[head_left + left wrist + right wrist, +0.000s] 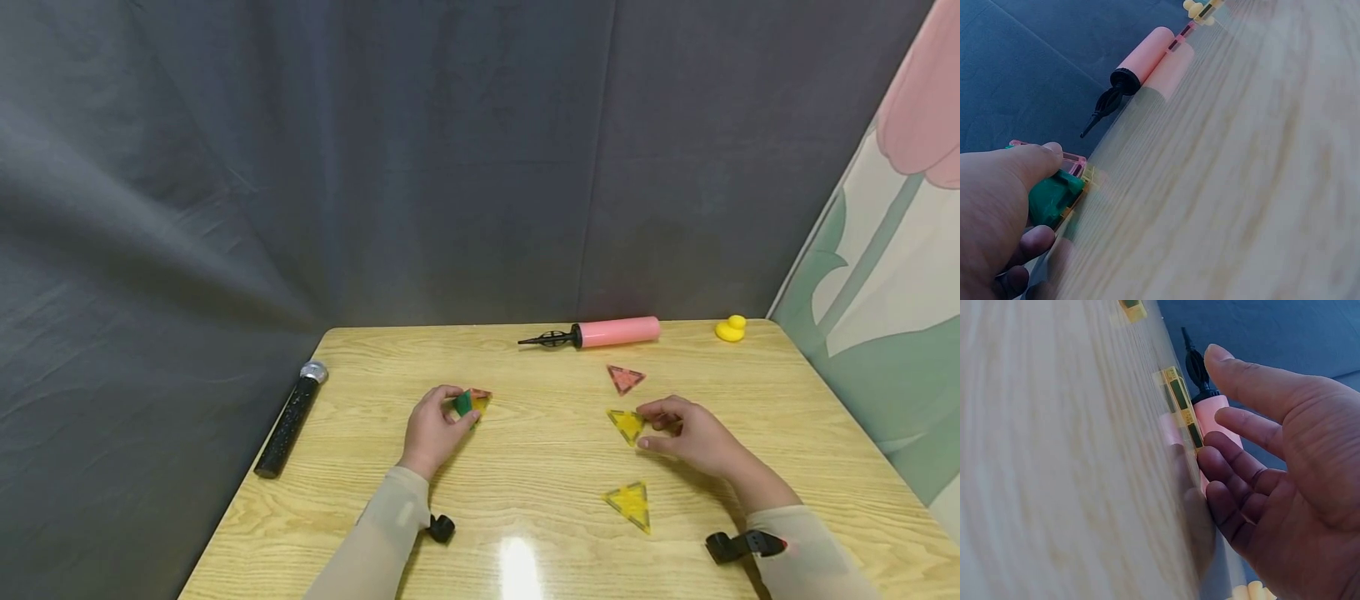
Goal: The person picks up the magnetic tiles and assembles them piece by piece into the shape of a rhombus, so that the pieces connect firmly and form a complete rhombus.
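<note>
At the table's left middle, my left hand point(437, 431) pinches a small cluster of translucent magnetic tiles with thumb and fingers. The cluster joins a green tile point(1055, 199), a red tile point(481, 392) and a yellow tile point(481, 406), low at the tabletop. Part of it is hidden behind the hand. My right hand point(693, 435) hovers beside a yellow triangular tile point(627, 425), its loosely bent fingers point(1227, 456) close to the tile's edge and nothing between thumb and fingers. Nearer to me lies a second yellow triangular tile point(632, 505). A red triangular tile point(625, 378) lies farther back.
A pink hand pump point(618, 332) with a black nozzle lies along the table's back edge. Right of it sits a yellow rubber duck point(731, 329). A black microphone point(288, 425) lies at the left edge. Dark curtain point(465, 167) hangs behind the wooden table point(547, 467).
</note>
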`<state>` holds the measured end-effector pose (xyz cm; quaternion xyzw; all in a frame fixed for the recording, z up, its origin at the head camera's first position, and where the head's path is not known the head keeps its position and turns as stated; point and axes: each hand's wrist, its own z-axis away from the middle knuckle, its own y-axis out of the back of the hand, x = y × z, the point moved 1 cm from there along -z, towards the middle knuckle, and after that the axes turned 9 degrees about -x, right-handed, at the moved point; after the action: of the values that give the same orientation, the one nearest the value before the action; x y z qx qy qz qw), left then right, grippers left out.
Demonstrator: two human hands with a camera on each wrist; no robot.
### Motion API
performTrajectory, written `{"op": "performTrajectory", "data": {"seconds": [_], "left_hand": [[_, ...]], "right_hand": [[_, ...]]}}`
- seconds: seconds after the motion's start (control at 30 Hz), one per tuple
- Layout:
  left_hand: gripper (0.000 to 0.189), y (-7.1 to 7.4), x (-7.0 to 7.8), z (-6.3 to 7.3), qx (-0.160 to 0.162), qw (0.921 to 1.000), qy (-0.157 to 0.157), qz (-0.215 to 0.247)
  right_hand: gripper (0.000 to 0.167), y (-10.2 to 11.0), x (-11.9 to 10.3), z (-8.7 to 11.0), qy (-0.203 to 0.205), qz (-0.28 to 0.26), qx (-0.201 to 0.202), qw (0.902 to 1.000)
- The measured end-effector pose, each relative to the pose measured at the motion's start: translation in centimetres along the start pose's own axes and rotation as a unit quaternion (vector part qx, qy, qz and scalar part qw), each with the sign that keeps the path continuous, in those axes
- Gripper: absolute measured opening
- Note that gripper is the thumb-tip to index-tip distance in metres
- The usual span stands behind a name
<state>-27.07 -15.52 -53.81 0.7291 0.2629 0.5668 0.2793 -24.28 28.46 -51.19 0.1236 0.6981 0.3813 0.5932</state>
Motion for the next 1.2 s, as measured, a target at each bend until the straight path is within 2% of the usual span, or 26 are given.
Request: {"op": "performTrajectory", "data": {"seconds": [0.4,0.63,0.83,1.2], "left_hand": [[0.042,0.1,0.0,0.2,-0.003,1.0000,0.004,0.000],[0.043,0.3,-0.1,0.2,0.004,0.9999,0.010,-0.008],[0.043,0.6,-0.3,0.2,0.004,0.9998,0.021,0.002],[0.044,1.0,-0.6,0.2,0.004,0.9992,0.035,0.020]], "right_hand": [[0.047,-0.4,0.3,0.1,-0.006,-0.003,-0.006,1.0000],[0.055,-0.6,0.6,-0.2,-0.005,-0.012,0.002,0.9999],[0.064,-0.9,0.5,-0.8,-0.034,0.003,0.000,0.9994],[0.059,-1.1,0.5,-0.9,-0.058,0.018,-0.007,0.9981]]}}
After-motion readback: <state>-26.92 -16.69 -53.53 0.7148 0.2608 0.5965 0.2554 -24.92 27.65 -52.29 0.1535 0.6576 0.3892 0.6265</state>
